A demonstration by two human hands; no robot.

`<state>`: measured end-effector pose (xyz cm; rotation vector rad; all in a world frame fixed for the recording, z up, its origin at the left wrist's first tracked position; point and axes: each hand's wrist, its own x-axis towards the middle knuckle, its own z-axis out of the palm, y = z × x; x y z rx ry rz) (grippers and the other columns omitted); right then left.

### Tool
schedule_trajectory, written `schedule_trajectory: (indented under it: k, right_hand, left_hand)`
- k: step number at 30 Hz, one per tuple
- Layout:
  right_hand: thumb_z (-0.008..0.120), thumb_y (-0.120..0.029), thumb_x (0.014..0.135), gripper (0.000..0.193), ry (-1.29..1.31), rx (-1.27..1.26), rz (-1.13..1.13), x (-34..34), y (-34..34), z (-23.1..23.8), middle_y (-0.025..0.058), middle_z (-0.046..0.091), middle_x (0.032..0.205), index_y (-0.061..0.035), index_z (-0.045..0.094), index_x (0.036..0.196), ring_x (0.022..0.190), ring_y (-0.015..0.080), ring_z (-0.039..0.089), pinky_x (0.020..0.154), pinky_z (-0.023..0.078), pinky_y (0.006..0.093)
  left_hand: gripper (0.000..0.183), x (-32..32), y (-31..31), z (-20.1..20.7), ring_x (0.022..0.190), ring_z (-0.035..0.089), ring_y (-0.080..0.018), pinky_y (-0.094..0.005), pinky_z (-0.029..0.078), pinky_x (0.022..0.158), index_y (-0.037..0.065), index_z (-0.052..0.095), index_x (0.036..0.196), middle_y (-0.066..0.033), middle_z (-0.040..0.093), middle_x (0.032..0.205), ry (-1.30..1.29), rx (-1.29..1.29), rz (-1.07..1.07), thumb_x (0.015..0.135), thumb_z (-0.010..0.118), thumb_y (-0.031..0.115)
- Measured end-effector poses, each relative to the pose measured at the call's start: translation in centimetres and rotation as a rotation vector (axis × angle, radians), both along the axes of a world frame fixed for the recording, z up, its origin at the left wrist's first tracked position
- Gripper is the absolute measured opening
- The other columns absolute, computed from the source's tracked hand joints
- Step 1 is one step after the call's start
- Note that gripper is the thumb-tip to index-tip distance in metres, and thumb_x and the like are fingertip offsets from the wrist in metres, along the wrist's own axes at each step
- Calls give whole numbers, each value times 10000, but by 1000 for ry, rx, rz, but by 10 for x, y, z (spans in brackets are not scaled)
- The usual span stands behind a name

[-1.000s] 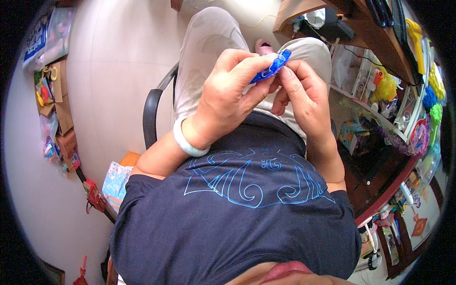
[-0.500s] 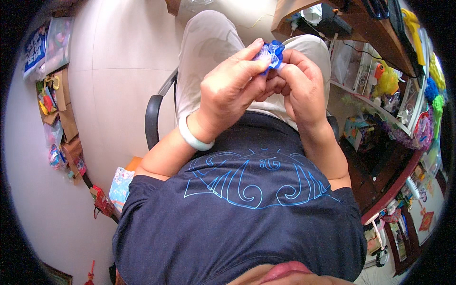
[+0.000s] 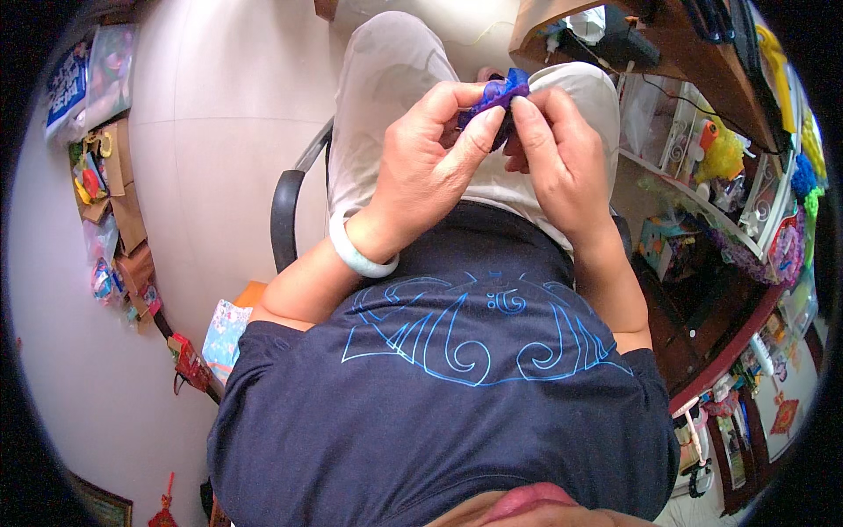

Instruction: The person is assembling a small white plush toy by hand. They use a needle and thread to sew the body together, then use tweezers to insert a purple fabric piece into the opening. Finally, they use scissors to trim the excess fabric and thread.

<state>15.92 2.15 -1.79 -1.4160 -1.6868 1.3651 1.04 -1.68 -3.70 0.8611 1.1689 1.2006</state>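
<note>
Above my lap I hold a small ruffled piece of blue and purple fabric (image 3: 507, 88), thin and gathered like ribbon. My left hand (image 3: 432, 151) pinches its left side between thumb and fingers. From the right, my right hand (image 3: 560, 151) grips its lower right edge, the two thumb tips close together. Dark folds hang below the thumbs, and part of the fabric is hidden behind the fingers. A pale bangle (image 3: 358, 250) rings my left wrist.
I sit in a chair with a black armrest (image 3: 284, 220) at the left. A wooden table (image 3: 650, 57) stands at the upper right, near a white shelf (image 3: 694, 198) with a yellow plush toy (image 3: 722, 156). Cardboard boxes (image 3: 126, 189) line the left wall.
The fabric has been turned: its whitish, lacy side faced up before, and now a darker blue-purple side shows. Both thumbs have moved onto its near edge.
</note>
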Motion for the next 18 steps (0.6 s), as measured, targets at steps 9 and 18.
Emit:
schedule_trajectory:
  k: [9,18]
  right_hand:
    - [573,-185,922,210,104,-286,-59,10,11,0,3,536,596,-5,531,824,529,102,520,472,415,282]
    - [681,-62,801,209,-51,305,237,24,11,8,118,620,893,-44,609,996,712,182,617,604,490,288]
  left_hand:
    - [371,5,-8,-6,818,604,-117,-250,519,724,-35,454,1243,-87,601,984,-99,-9,-85,919,565,109]
    - [330,-14,-1,5,757,605,-118,-243,520,673,-35,531,1142,-72,618,912,-396,-216,-193,970,490,244]
